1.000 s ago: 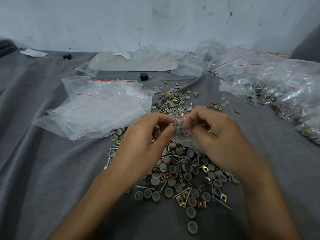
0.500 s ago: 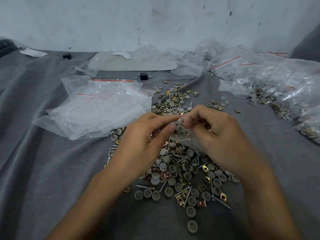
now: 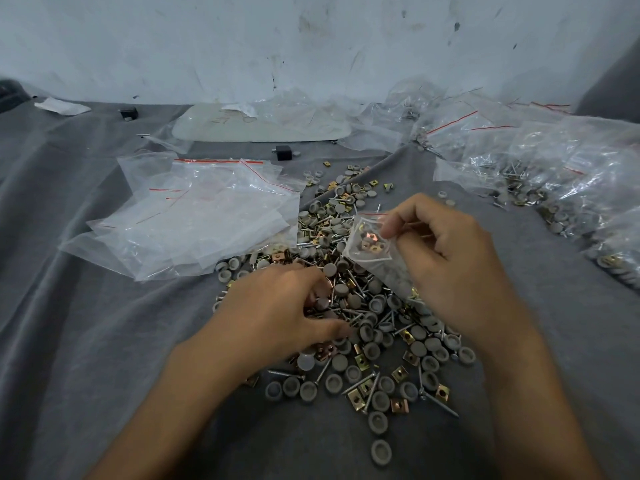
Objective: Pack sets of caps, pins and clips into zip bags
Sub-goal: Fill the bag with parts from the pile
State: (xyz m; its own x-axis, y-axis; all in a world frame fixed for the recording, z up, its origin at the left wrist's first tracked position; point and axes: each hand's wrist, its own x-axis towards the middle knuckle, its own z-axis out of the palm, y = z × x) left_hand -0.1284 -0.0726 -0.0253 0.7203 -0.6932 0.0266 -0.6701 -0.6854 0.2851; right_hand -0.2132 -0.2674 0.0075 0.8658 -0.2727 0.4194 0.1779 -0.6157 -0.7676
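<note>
One bag (image 3: 370, 249), part-filled: right hand (image 3: 446, 258) pinches it, mouth up for loading. Left hand (image 3: 277, 306): curled into pile (image 3: 381, 344) below it; cannot tell whether it grips anything.

No legible text; only faint unreadable scrawl on the pale board (image 3: 214, 128)

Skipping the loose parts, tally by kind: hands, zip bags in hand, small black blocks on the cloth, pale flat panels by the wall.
Hands: 2 (left hand down in the loose pile, right hand)
Zip bag pinched by the right hand: 1
Small black blocks: 2
Pale flat panel: 1
Total: 6
</note>
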